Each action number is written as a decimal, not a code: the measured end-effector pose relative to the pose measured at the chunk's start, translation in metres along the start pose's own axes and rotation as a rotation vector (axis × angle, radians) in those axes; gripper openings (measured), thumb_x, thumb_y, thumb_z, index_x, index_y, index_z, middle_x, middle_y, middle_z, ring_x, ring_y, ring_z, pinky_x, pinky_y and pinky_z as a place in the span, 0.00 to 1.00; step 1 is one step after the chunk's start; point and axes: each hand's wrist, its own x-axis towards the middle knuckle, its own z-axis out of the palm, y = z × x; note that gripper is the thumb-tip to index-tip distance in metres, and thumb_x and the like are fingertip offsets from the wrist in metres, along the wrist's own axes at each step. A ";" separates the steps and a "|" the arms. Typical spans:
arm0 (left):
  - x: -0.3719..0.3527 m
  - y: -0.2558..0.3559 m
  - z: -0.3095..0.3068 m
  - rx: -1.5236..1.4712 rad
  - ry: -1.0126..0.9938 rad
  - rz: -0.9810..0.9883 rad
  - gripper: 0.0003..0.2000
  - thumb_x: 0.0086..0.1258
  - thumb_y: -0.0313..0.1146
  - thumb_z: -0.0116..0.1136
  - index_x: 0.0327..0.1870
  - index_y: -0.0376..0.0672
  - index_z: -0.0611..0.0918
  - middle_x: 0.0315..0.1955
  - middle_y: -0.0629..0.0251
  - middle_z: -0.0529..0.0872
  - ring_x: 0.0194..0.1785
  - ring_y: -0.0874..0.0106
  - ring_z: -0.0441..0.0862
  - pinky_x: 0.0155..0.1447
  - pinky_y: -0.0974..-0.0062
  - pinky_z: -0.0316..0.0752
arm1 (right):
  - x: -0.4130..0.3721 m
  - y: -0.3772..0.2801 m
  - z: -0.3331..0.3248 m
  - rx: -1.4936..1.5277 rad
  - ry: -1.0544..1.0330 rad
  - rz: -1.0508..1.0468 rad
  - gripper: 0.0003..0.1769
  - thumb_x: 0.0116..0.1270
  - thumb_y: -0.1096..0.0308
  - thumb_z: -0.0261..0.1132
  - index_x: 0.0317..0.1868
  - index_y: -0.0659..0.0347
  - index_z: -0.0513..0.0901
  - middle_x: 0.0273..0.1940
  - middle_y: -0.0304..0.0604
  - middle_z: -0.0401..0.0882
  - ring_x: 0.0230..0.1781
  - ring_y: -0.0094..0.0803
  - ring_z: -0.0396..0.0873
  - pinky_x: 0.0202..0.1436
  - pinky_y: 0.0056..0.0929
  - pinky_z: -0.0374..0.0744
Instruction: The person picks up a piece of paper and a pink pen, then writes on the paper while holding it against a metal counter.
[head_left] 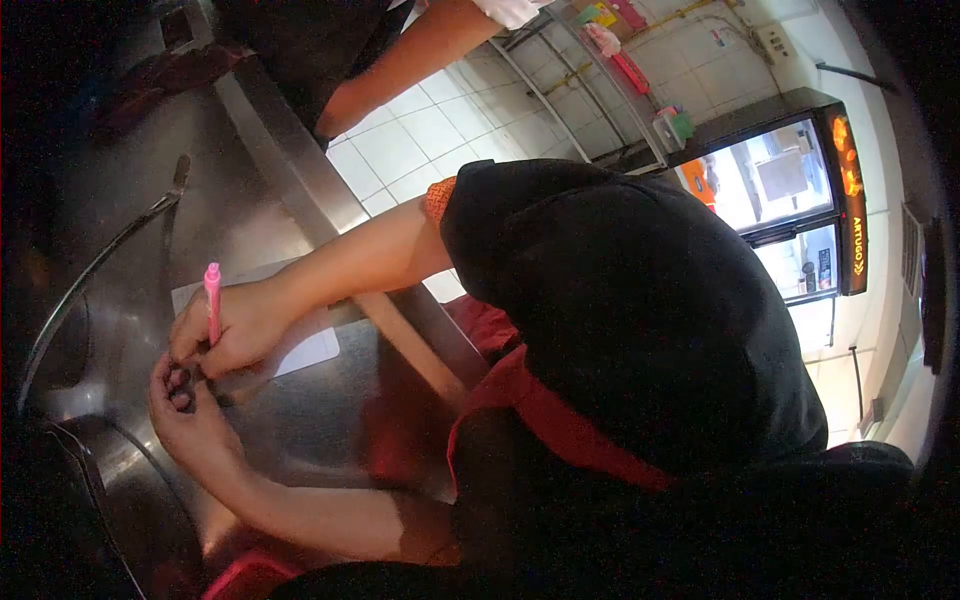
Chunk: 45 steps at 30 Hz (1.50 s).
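A pink pen (213, 300) stands up out of my right hand (235, 325), whose fingers are closed round it. Against it, just below in the view, is my left hand (190, 410), with its fingers curled in. Small dark reddish shapes show inside the curl; whether they are fingertips or held items is unclear. The fingers of both hands meet. Under my right hand a white sheet (308, 352) lies on the metal counter (320, 420), partly covered by the hand and wrist.
Another person's bare forearm (430, 60) is at the top, across the counter's edge. A curved metal rim (90, 270) runs along the left. A red object (250, 575) lies at the bottom. Behind are white floor tiles (400, 140), a rack (640, 130) and a glass-door fridge (785, 180).
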 end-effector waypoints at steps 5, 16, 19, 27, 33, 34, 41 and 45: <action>0.001 -0.003 0.000 -0.026 -0.005 -0.019 0.17 0.49 0.20 0.51 0.43 0.40 0.72 0.33 0.63 0.74 0.33 0.75 0.69 0.39 0.80 0.64 | 0.001 -0.001 -0.001 -0.009 0.008 -0.079 0.06 0.45 0.73 0.55 0.18 0.68 0.68 0.18 0.41 0.68 0.22 0.25 0.66 0.25 0.26 0.66; 0.002 -0.001 -0.002 0.089 -0.053 -0.017 0.16 0.52 0.21 0.50 0.45 0.39 0.70 0.35 0.61 0.76 0.36 0.74 0.73 0.41 0.79 0.67 | 0.000 0.008 0.003 0.013 0.062 -0.047 0.08 0.42 0.75 0.54 0.15 0.68 0.63 0.16 0.46 0.61 0.19 0.32 0.64 0.23 0.29 0.62; 0.002 -0.001 -0.001 0.054 -0.055 -0.021 0.17 0.52 0.21 0.50 0.45 0.40 0.70 0.35 0.61 0.76 0.36 0.74 0.73 0.41 0.79 0.67 | -0.004 -0.005 0.001 0.097 0.044 0.137 0.07 0.41 0.75 0.54 0.15 0.68 0.63 0.17 0.46 0.62 0.20 0.33 0.64 0.24 0.29 0.62; 0.001 -0.002 -0.001 0.032 -0.043 0.026 0.17 0.51 0.22 0.51 0.45 0.40 0.71 0.34 0.62 0.76 0.34 0.75 0.71 0.40 0.80 0.67 | -0.001 0.011 0.003 0.045 0.049 -0.023 0.07 0.41 0.75 0.54 0.15 0.69 0.63 0.16 0.46 0.61 0.19 0.33 0.64 0.23 0.29 0.62; 0.003 0.000 -0.001 0.065 -0.064 -0.014 0.17 0.51 0.21 0.50 0.45 0.40 0.71 0.35 0.62 0.76 0.36 0.75 0.72 0.41 0.79 0.67 | 0.000 0.009 -0.001 -0.076 0.035 -0.103 0.11 0.45 0.76 0.54 0.32 0.67 0.75 0.26 0.39 0.75 0.26 0.22 0.70 0.29 0.20 0.70; 0.001 0.003 -0.002 0.066 -0.063 -0.014 0.17 0.51 0.21 0.50 0.45 0.40 0.71 0.35 0.62 0.76 0.36 0.75 0.72 0.41 0.79 0.67 | 0.000 0.009 0.000 -0.106 0.021 -0.112 0.11 0.45 0.76 0.54 0.33 0.67 0.75 0.26 0.39 0.75 0.26 0.22 0.70 0.30 0.20 0.70; 0.000 0.005 -0.001 0.058 -0.041 -0.008 0.17 0.52 0.20 0.50 0.45 0.40 0.71 0.35 0.62 0.76 0.35 0.74 0.72 0.40 0.79 0.67 | 0.001 -0.001 0.001 -0.035 0.077 -0.170 0.07 0.41 0.74 0.54 0.15 0.68 0.64 0.15 0.46 0.61 0.19 0.34 0.64 0.23 0.29 0.62; 0.002 -0.001 -0.001 0.096 -0.044 0.033 0.17 0.52 0.21 0.50 0.45 0.41 0.71 0.34 0.62 0.76 0.33 0.75 0.71 0.38 0.79 0.67 | -0.001 0.004 -0.003 -0.129 0.031 -0.036 0.07 0.41 0.74 0.54 0.15 0.67 0.64 0.16 0.47 0.62 0.19 0.35 0.64 0.23 0.29 0.62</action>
